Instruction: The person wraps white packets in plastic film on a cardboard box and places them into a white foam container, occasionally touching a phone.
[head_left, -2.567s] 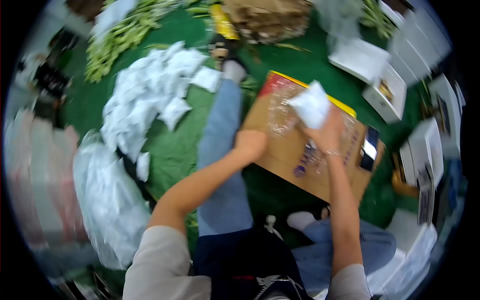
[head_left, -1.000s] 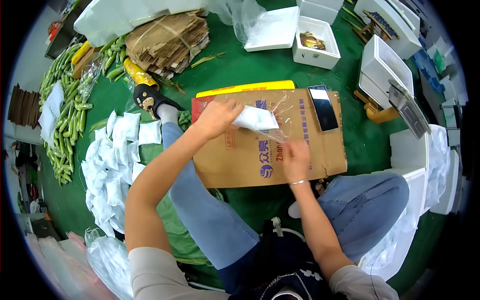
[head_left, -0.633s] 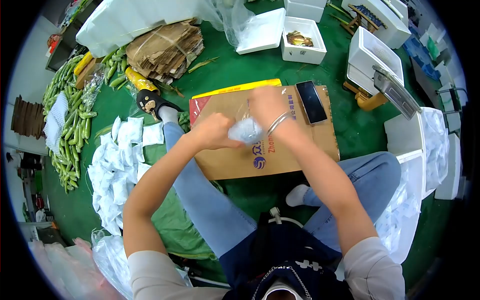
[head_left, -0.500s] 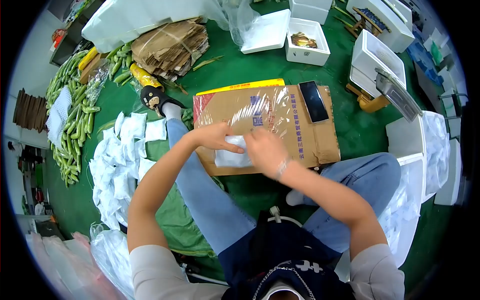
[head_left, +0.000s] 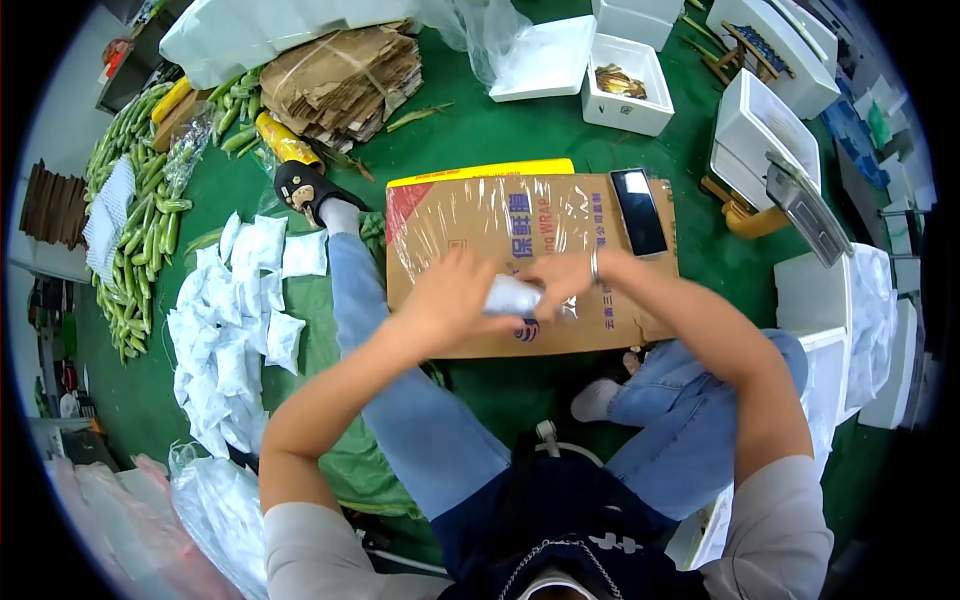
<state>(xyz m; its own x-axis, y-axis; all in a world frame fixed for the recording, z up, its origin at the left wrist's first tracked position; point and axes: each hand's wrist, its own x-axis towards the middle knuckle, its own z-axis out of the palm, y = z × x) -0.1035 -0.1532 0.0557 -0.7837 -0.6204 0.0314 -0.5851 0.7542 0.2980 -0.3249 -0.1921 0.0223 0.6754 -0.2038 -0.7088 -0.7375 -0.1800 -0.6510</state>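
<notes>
A small white packet [head_left: 512, 296] is held between my two hands above the cardboard box. My left hand [head_left: 452, 300] closes on its left side, with the thumb along the lower edge; the hand is slightly blurred. On the other side, my right hand [head_left: 562, 280] pinches the packet's right end. Beneath them lies the cardboard box [head_left: 425, 230], flat, printed with purple and red characters and partly covered in shiny clear film. A dark-screened phone [head_left: 638, 212] rests on its upper right corner. The part of the packet under my left fingers is hidden.
Many similar white packets [head_left: 232, 340] are heaped on a green sheet at left. Long green vegetables [head_left: 140, 250] and stacked flat cardboard [head_left: 340, 85] lie farther out. White foam boxes [head_left: 628, 108] and a scale [head_left: 800, 205] stand at the right.
The packet has shifted right and slightly up, now more bunched. My left hand has moved right and covers its left part; my right hand has moved right and turned lower beside it.
</notes>
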